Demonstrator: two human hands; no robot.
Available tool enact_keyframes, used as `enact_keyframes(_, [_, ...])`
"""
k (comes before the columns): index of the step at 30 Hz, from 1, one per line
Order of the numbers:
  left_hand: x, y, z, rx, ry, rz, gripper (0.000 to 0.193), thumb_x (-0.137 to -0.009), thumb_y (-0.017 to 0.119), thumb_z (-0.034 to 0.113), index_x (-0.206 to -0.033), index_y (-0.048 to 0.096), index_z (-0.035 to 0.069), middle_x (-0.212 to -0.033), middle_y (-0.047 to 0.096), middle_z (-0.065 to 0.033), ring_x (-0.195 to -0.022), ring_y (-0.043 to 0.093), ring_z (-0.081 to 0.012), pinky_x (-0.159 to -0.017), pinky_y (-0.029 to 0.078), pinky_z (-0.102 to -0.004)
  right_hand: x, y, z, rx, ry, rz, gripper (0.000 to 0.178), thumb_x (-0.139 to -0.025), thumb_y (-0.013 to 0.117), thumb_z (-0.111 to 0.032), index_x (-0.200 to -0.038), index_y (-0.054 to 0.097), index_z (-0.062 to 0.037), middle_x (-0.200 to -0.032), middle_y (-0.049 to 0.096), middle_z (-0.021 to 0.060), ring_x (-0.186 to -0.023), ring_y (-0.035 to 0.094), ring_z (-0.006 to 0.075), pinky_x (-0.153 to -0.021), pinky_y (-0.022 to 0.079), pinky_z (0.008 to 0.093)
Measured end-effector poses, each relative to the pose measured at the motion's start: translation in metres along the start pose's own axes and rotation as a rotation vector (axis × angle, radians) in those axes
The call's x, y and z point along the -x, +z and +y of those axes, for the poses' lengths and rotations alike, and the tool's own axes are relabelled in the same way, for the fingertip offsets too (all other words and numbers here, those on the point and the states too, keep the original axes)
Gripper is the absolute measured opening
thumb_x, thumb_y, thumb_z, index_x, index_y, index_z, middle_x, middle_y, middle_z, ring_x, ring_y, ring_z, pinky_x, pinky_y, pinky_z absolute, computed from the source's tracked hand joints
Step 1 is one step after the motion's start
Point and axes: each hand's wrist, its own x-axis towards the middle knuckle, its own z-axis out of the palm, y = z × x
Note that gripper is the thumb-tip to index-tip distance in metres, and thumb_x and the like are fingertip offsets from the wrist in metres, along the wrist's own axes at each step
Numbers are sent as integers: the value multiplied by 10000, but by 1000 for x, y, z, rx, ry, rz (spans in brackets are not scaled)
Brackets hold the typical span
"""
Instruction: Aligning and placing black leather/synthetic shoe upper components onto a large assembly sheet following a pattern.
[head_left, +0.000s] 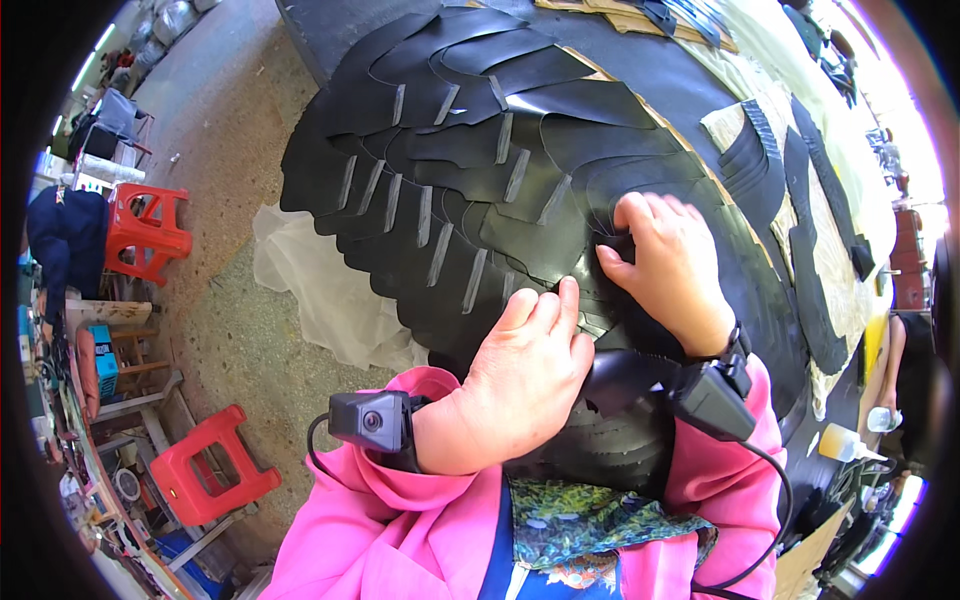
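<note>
Your left grip (525, 372) had its fingertips at the lower edge of one smooth black piece (535, 242); whether it pinched or merely pressed could not be told. Your right grip (672, 262), up and to the right of it, curled loosely, thumb apart from the blurred fingers — nothing visible between them. The step in hand looked like handling single pieces among the spread; the next move, by my judgement, called for a light fingertip hold at one edge, sparing the overlapping neighbours. Beyond both grips fanned the other black pieces (455, 148), curve-edged, glossy in patches, overlapping like scales, many bearing a short grey strip (440, 254). They lay on the dark tabletop (645, 65) — and well left of your left grip stood a red stool (190, 490).
</note>
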Motion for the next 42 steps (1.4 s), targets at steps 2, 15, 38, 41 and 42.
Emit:
enact_keyframes(2, [3, 2, 1, 21, -6, 26, 238, -612, 619, 163, -796, 578, 18, -1239, 470, -263, -939, 492, -272, -884, 321, -365, 2, -4, -3, 150, -90, 125, 198, -712, 663, -197, -830, 561, -75, -928, 584, 66, -967, 536, 263, -845, 396, 396])
enact_keyframes(15, [92, -18, 22, 939, -91, 111, 300, -800, 588, 128, -1079, 538, 30, -1061, 534, -138, -995, 488, -325, -872, 373, -396, 52, 19, -7, 209, -325, -37, 660, -825, 501, -518, -1345, 395, -124, -1414, 322, 135, -1316, 284, 278, -1083, 165, 449])
enact_keyframes(38, [109, 17, 34, 1460, -489, 247, 282, -916, 525, 203, -1087, 561, -18, -980, 613, -96, -910, 554, -152, -801, 447, -300, 108, -4, -95, -959, -224, -264, 506, -737, 623, -51, -1217, 464, -18, -1096, 479, 126, -934, 531, 240, -799, 456, 312])
enact_keyframes(41, [111, 20, 33, 1427, -488, 282, 284, -920, 514, 197, -1103, 555, -16, -990, 614, -92, -918, 561, -163, -810, 447, -306, 107, 5, -95, -948, -268, -201, 485, -729, 591, -24, -1200, 477, -19, -1076, 489, 133, -942, 532, 258, -796, 457, 318])
enact_keyframes(42, [112, 22, 33, 1442, -498, 303, 283, -920, 514, 193, -1114, 551, -10, -1009, 607, -93, -929, 558, -168, -816, 443, -305, 105, 5, -96, -949, -265, -205, 485, -729, 591, -24, -1200, 477, -19, -1076, 489, 133, -942, 532, 258, -796, 457, 318])
